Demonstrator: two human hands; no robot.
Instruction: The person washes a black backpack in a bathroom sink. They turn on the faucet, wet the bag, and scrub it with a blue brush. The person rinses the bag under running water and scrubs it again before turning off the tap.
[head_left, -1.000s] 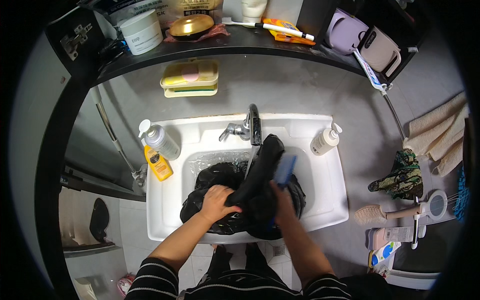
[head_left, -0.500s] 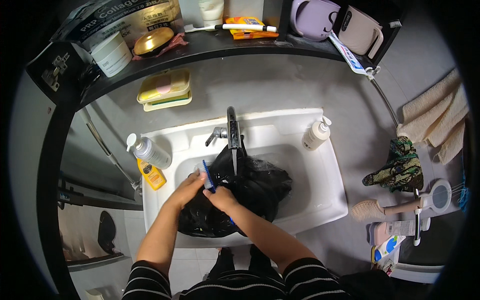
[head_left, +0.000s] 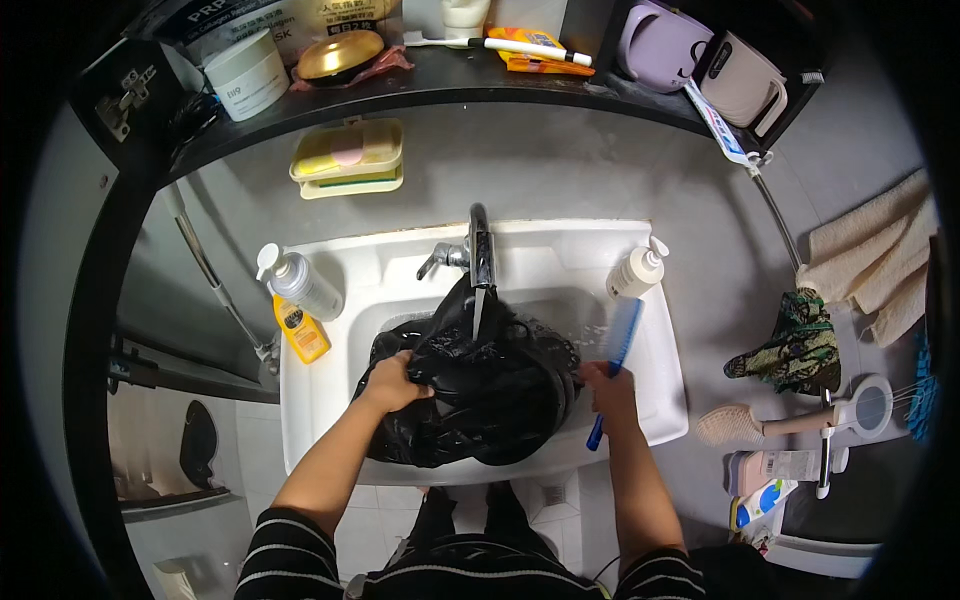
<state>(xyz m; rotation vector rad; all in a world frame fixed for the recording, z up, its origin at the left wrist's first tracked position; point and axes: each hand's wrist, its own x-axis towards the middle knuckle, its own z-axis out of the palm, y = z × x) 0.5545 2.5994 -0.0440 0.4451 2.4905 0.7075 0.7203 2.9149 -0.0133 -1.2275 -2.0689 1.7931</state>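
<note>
In the white sink (head_left: pixel 655 400) lies a bunched, wet black cloth item (head_left: pixel 480 400) whose exact kind I cannot make out. Water runs onto it from the chrome faucet (head_left: pixel 481 250). My left hand (head_left: pixel 395 383) is closed on the cloth's left part, fingertips sunk in its folds. At the right of the basin, my right hand (head_left: pixel 608 388) grips a blue-handled brush (head_left: pixel 622 335), held upright with its pale bristles above the fist. The fingers of that hand are close to the cloth's right edge; whether they also pinch it, I cannot tell.
A pump bottle (head_left: pixel 305 285) and a yellow bottle (head_left: pixel 300 328) stand on the sink's left rim, another pump bottle (head_left: pixel 637 268) on the right. Above runs a dark shelf (head_left: pixel 450 92) with cups and jars. A soap box (head_left: pixel 347 158) hangs below it; towels (head_left: pixel 870 260) hang at right.
My hands have moved apart. The right hand has carried the brush rightward to the basin's right side; the left has come down onto the black cloth, which is spread wider.
</note>
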